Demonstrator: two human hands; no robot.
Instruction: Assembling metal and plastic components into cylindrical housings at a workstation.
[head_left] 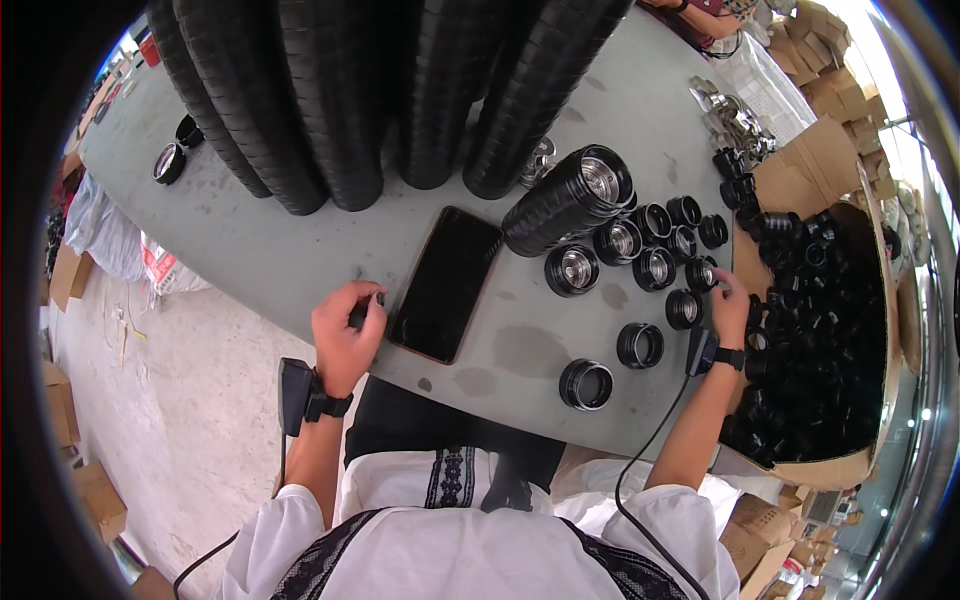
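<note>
My left hand (347, 325) is curled closed over the near table edge, left of a black smartphone (447, 285). Something small and dark shows between its thumb and fingers, too hidden to name. On the right, my right hand (731, 303) has its fingertips on a black ring-shaped cap (702, 273) with a silvery inside, at the right side of a loose group. Several similar caps stand around it, among them a cap (573, 270) beside the phone. Nearer me lie two black rings, one (640, 345) behind the other (586, 385). A short stack of black rings (565, 205) leans behind the group.
Tall black stacked columns (340, 110) rise at the far side of the grey table (525, 345). A cardboard box (872, 400) full of black rings adjoins its right edge. Silvery metal parts (735, 115) lie at the far right. Cables run from both wrist devices.
</note>
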